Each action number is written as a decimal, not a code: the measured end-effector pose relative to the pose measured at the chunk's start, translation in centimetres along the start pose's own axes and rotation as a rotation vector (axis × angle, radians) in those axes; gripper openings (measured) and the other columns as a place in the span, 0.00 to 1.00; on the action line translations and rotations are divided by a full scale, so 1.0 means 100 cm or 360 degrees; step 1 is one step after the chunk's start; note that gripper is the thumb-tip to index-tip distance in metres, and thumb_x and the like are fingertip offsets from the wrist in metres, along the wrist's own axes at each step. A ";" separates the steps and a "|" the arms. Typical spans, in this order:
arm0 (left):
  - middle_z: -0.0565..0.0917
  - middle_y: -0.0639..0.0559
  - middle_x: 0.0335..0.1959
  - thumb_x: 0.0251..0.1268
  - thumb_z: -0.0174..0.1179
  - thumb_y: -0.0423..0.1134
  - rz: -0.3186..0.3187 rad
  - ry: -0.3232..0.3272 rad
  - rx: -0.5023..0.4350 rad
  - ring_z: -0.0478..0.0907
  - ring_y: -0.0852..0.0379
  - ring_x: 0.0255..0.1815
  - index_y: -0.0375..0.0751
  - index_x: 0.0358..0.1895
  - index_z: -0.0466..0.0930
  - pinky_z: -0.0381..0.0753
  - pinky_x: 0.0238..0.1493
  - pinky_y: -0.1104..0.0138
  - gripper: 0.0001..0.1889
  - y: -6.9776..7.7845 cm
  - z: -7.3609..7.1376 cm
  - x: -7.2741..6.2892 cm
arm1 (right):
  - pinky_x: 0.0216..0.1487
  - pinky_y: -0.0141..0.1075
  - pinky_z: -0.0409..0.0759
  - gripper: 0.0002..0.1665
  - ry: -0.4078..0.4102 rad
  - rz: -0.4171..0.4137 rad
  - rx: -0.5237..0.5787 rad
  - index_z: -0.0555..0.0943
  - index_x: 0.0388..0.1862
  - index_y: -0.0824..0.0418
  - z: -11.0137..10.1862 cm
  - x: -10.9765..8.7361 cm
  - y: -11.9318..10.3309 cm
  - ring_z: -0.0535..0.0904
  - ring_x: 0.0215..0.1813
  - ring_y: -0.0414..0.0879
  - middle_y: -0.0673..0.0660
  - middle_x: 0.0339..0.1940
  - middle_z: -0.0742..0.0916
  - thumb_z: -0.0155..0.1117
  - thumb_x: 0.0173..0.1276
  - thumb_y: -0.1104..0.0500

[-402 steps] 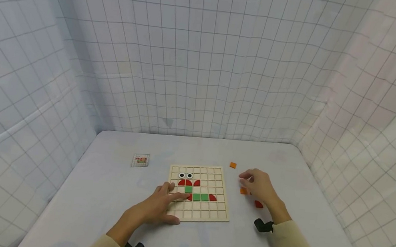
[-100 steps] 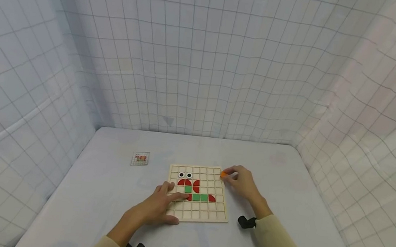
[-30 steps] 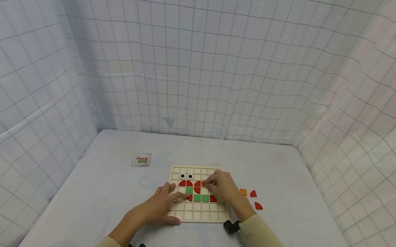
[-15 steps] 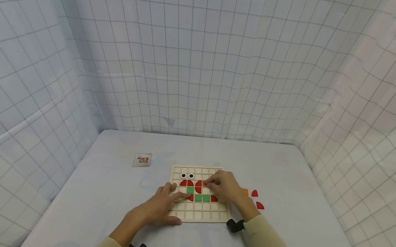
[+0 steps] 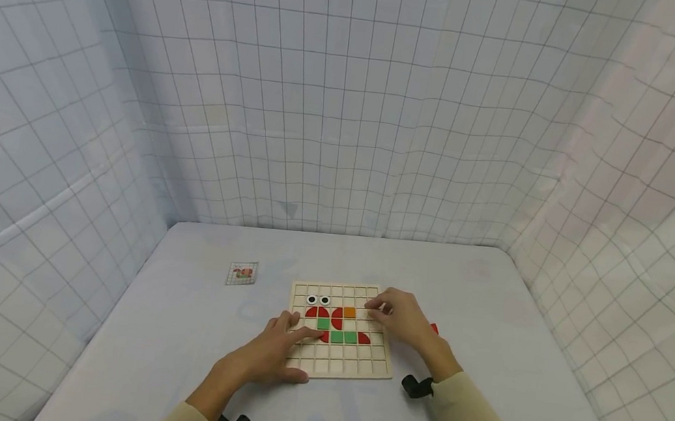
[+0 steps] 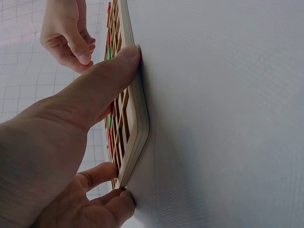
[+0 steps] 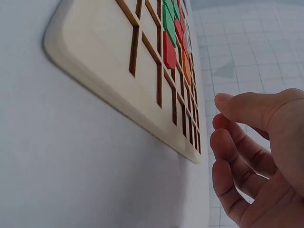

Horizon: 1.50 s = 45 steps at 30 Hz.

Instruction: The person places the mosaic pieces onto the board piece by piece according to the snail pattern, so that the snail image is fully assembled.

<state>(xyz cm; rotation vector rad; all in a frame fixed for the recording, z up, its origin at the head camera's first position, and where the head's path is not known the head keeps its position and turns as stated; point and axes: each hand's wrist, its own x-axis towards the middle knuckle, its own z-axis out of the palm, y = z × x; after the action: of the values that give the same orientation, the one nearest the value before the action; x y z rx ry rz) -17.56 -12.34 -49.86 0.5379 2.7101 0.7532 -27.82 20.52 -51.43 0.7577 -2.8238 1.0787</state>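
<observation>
A pale wooden grid board (image 5: 352, 368) lies flat at the middle of the table. My left hand (image 5: 263, 354) holds its near left corner, thumb along the front edge, one finger on the grid by a red piece, other fingers curled at the left edge. On the board sit two eye discs (image 5: 318, 300), several red quarter-circle pieces (image 5: 336, 318), several green squares (image 5: 343, 337) and an orange square (image 5: 349, 312). Over the right edge hovers my right hand (image 5: 403, 318), fingers loosely bent, with nothing between thumb and fingertips in the right wrist view.
A small picture card (image 5: 242, 273) lies at the back left of the table (image 5: 189, 332). A red piece (image 5: 434, 328) peeks out beside the right forearm, which covers the table there. Gridded white cloth walls (image 5: 345, 136) rise at the back and sides.
The right hand has brought an orange square onto the board, let go of it and drawn back to the right. Earlier, a red quarter-circle was added left of it. The left hand has stayed.
</observation>
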 end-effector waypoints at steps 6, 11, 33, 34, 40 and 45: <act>0.69 0.34 0.82 0.66 0.88 0.54 0.0015 0.0005 -0.0004 0.69 0.32 0.79 0.62 0.85 0.79 0.81 0.74 0.31 0.44 -0.001 0.000 -0.001 | 0.44 0.32 0.82 0.08 -0.0007 0.0084 -0.0041 0.97 0.54 0.56 -0.015 -0.010 0.014 0.84 0.44 0.39 0.53 0.51 0.94 0.81 0.80 0.61; 0.69 0.33 0.82 0.66 0.88 0.54 0.0010 -0.0001 -0.0020 0.70 0.32 0.78 0.62 0.84 0.79 0.81 0.73 0.30 0.44 -0.001 -0.001 -0.002 | 0.42 0.32 0.81 0.12 -0.0010 0.0102 -0.0064 0.96 0.57 0.57 -0.028 -0.022 0.027 0.82 0.44 0.40 0.55 0.55 0.94 0.83 0.78 0.59; 0.69 0.35 0.81 0.68 0.87 0.53 0.0045 0.0009 -0.0025 0.69 0.33 0.79 0.62 0.84 0.78 0.81 0.73 0.30 0.43 -0.001 -0.001 -0.004 | 0.44 0.35 0.77 0.32 -0.0203 0.0272 -0.0095 0.92 0.69 0.60 -0.058 -0.052 0.067 0.77 0.45 0.45 0.58 0.59 0.88 0.92 0.69 0.52; 0.69 0.35 0.81 0.68 0.87 0.53 0.0048 0.0010 -0.0023 0.69 0.33 0.79 0.61 0.84 0.78 0.81 0.73 0.30 0.43 -0.001 -0.001 -0.004 | 0.44 0.34 0.76 0.30 -0.0202 0.0284 -0.0072 0.92 0.67 0.60 -0.058 -0.052 0.067 0.76 0.45 0.45 0.58 0.58 0.88 0.91 0.69 0.54; 0.69 0.35 0.81 0.67 0.87 0.53 0.0050 0.0011 -0.0016 0.70 0.33 0.79 0.61 0.84 0.79 0.81 0.73 0.30 0.43 -0.002 -0.001 -0.003 | 0.43 0.34 0.75 0.18 -0.0205 0.0327 -0.0023 0.96 0.60 0.56 -0.058 -0.052 0.068 0.76 0.45 0.45 0.52 0.53 0.90 0.88 0.73 0.58; 0.69 0.35 0.81 0.67 0.88 0.53 0.0039 0.0004 -0.0008 0.70 0.33 0.79 0.63 0.84 0.79 0.81 0.73 0.31 0.43 -0.003 0.000 -0.002 | 0.43 0.34 0.76 0.13 -0.0205 0.0285 -0.0025 0.96 0.56 0.55 -0.059 -0.052 0.069 0.76 0.44 0.44 0.51 0.49 0.91 0.87 0.75 0.59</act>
<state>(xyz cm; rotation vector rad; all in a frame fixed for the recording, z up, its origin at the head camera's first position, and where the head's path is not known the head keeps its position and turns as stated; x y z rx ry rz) -17.48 -12.67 -50.05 0.5706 2.7080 0.7673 -27.16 30.96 -52.28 0.6036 -3.0551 1.0644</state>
